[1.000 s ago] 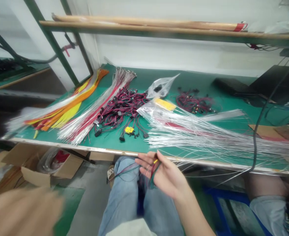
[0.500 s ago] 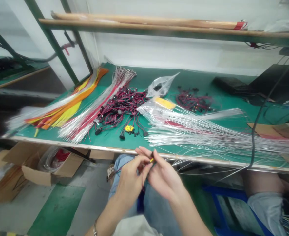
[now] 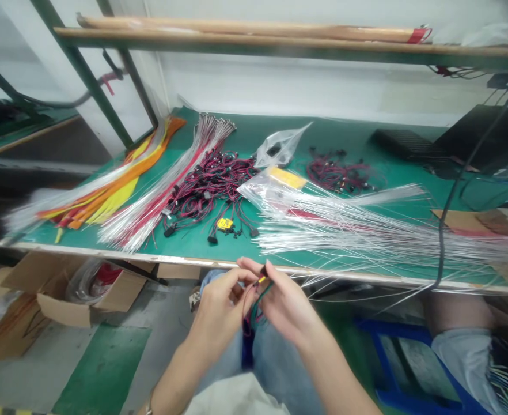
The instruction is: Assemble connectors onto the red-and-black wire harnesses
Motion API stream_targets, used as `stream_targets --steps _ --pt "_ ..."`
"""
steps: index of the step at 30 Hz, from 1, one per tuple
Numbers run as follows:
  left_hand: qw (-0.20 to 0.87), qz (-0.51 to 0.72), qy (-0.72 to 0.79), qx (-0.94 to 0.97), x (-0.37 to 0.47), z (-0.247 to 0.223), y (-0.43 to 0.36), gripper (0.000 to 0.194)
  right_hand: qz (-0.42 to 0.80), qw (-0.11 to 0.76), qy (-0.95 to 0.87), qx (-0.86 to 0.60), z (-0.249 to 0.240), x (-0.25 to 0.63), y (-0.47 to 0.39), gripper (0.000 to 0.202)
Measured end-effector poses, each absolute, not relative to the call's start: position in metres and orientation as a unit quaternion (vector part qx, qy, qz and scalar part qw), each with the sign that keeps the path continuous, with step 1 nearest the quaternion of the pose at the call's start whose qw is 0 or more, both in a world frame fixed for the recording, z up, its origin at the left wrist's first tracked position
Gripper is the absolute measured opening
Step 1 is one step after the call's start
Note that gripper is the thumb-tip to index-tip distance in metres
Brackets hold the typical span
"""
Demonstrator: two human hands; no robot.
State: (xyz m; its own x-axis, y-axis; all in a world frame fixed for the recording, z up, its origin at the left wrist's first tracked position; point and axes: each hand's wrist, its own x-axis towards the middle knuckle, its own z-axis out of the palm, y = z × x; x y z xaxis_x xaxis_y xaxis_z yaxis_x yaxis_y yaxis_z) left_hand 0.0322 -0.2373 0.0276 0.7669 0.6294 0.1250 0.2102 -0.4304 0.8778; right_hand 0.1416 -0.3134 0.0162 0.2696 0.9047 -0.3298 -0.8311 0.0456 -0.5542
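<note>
In front of the table edge, my right hand (image 3: 291,308) pinches a small black connector (image 3: 263,270) between thumb and fingers. A small yellow piece (image 3: 261,279) sits at the connector's lower end. My left hand (image 3: 217,302) is closed beside it, its fingertips at the thin wires (image 3: 247,305) that run down from the connector. One dark green wire (image 3: 260,298) crosses between the hands. The left fingertips partly hide the wires. Just beyond the hands on the table lie a small heap of yellow pieces (image 3: 224,223) and tiny black pieces (image 3: 235,234).
Red-and-black cables (image 3: 215,178) are piled mid-table on the green mat (image 3: 340,128). Bundles of white wire (image 3: 344,230) spread right, some overhanging the edge. Orange and yellow strips (image 3: 137,167) lie left. An open cardboard box (image 3: 64,308) is below; a person's leg (image 3: 457,317) is at right.
My left hand has drawn slightly left and away from the connector, so more of the wires shows between the hands. The view has shifted a little.
</note>
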Motion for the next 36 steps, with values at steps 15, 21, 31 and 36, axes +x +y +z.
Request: stream_targets --steps 15,21,31,36 --pt "0.189 0.412 0.159 0.877 0.035 0.020 -0.250 0.021 0.570 0.752 -0.009 -0.331 0.025 0.134 -0.311 0.033" --pt "0.173 0.437 0.162 0.867 0.038 0.014 -0.251 0.022 0.538 0.783 0.028 -0.311 0.023 0.127 -0.309 0.032" --pt "0.198 0.421 0.182 0.866 0.041 0.011 -0.249 0.021 0.511 0.790 0.041 -0.336 0.025 0.123 -0.305 0.036" --pt "0.311 0.353 0.234 0.851 0.038 0.019 -0.246 0.012 0.520 0.774 -0.012 -0.360 0.019 0.126 -0.309 0.034"
